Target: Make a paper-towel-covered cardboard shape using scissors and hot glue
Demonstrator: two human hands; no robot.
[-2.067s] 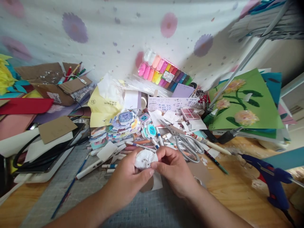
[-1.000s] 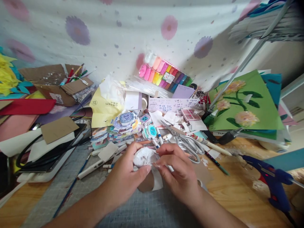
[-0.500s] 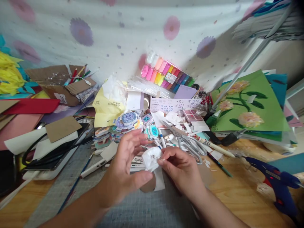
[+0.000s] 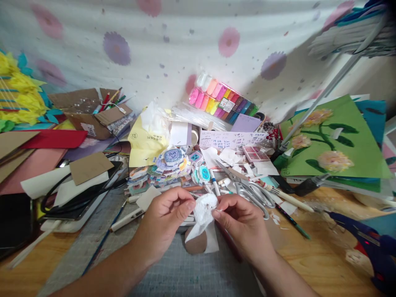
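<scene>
A crumpled white piece of tissue paper (image 4: 202,212) hangs between my two hands, its lower end tapering to a point. My left hand (image 4: 168,218) pinches its left edge between thumb and index finger. On the other side, my right hand (image 4: 238,218) grips the right edge with thumb and fingertips. Beneath the tissue lies a round brown cardboard disc (image 4: 196,241), partly covered by it, with a white paper scrap (image 4: 212,239) beside it. All of this is above a grey cutting mat (image 4: 173,272).
Scissors (image 4: 247,187) lie among paper scraps and pens beyond my hands. A blue glue gun (image 4: 368,239) rests at the right. Stacked patterned paper pieces (image 4: 173,161), a yellow bag (image 4: 144,144) and a clay pack (image 4: 224,99) stand behind. A tablet (image 4: 89,194) with cables lies left.
My left hand has closed from a spread pose onto the tissue's left edge. The tissue now hangs longer, and the cardboard disc shows more. The view has shifted slightly left.
</scene>
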